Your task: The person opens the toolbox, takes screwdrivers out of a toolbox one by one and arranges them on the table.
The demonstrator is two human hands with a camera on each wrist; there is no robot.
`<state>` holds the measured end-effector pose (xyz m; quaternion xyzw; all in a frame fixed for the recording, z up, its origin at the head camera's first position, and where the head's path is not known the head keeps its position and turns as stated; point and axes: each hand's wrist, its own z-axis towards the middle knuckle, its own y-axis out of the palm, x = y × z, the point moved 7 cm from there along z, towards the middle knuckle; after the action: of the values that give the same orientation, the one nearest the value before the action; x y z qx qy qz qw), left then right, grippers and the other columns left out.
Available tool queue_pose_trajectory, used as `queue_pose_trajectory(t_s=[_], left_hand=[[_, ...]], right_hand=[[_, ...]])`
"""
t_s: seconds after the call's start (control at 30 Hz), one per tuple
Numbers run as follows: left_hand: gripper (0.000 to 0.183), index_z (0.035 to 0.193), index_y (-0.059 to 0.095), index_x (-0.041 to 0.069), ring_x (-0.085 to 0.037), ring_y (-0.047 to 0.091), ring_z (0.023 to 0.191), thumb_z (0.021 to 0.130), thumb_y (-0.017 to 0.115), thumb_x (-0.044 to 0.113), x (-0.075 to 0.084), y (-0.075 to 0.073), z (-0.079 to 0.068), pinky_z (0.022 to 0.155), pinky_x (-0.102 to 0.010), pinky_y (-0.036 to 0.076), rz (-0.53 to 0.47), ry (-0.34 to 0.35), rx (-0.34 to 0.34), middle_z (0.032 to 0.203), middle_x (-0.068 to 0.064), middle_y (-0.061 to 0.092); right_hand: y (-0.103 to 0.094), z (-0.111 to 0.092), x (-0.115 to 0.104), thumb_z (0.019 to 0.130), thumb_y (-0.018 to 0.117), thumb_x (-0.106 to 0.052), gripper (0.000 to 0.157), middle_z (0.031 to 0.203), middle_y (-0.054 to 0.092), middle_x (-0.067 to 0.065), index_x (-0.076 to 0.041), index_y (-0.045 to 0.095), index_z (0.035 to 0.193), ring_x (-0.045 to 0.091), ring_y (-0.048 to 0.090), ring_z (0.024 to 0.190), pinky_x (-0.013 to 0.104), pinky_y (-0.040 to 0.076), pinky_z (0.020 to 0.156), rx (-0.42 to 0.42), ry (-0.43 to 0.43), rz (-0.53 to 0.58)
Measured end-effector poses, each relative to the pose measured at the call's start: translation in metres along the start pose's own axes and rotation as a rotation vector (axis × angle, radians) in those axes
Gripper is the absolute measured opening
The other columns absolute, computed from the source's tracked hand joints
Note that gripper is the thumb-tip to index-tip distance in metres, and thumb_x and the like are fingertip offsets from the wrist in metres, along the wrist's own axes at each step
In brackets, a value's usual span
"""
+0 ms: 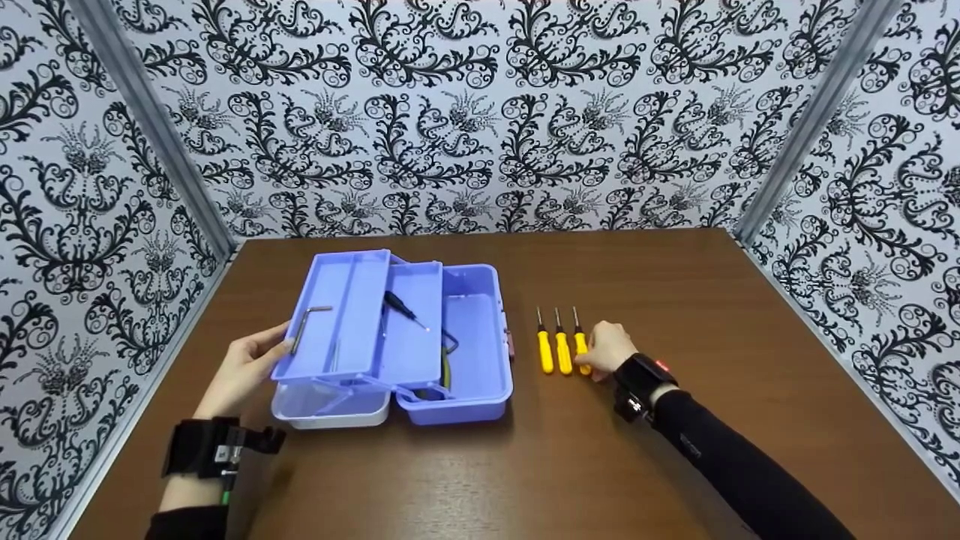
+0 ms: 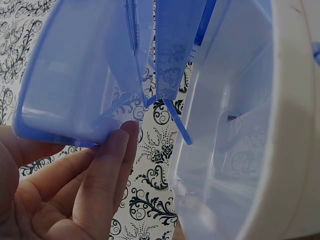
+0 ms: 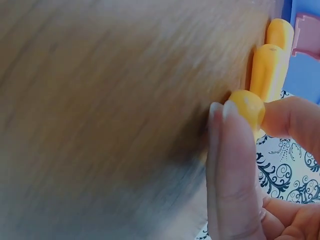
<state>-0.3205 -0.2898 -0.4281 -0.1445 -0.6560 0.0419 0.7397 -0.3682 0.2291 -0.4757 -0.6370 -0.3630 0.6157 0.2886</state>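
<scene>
A blue-purple toolbox (image 1: 469, 410) stands open, its stepped trays fanned out to the left. My left hand (image 1: 241, 369) grips the outer edge of the upper tray (image 1: 364, 315); in the left wrist view the thumb and fingers pinch the blue tray wall (image 2: 65, 95). Right of the box lie three yellow-handled screwdrivers in a row, tips pointing away. My right hand (image 1: 609, 349) pinches the handle of the rightmost screwdriver (image 1: 580, 343), whose rounded handle end (image 3: 247, 106) shows between fingers and thumb in the right wrist view. The other two, a middle screwdriver (image 1: 562, 352) and a left screwdriver (image 1: 544, 352), lie beside it.
A hex key (image 1: 301, 328) lies in the upper tray and a black-handled screwdriver (image 1: 401, 306) in the lower one. A dark tool with yellow-green handles (image 1: 446, 371) is partly hidden in the box. Below the trays sits the translucent lid (image 1: 330, 416). Patterned walls surround the brown table (image 1: 465, 480).
</scene>
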Motion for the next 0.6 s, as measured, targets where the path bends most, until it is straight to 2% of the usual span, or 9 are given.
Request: queue_pose_trajectory(t_s=[0.4,0.6], left_hand=[[0.05,0.144,0.038,-0.012,-0.004,0.07,0.088,0.104,0.05,0.013,0.0011,-0.0003,0.0002,0.079,-0.021,0.059,0.015,0.003,-0.001,0.129,-0.038,0.056],[0.05,0.144,0.039,-0.012,-0.002,0.069,0.087,0.103,0.051,0.015,0.0008,-0.0033,0.0004,0.077,-0.019,0.059,0.049,0.002,0.013,0.129,-0.03,0.06]], right_hand=[[-0.0015,0.0004,-0.0011,0.078,0.079,-0.015,0.033,0.047,0.06,0.003,-0.006,0.055,0.057,0.009,0.058,0.035,0.024,0.052,0.039,-0.004,0.008,-0.059],[-0.0047,-0.0007,-0.0036,0.081,0.079,-0.021,0.037,0.045,0.057,0.0,-0.007,0.055,0.056,0.008,0.055,0.033,0.028,0.056,0.047,0.03,-0.044,-0.134]])
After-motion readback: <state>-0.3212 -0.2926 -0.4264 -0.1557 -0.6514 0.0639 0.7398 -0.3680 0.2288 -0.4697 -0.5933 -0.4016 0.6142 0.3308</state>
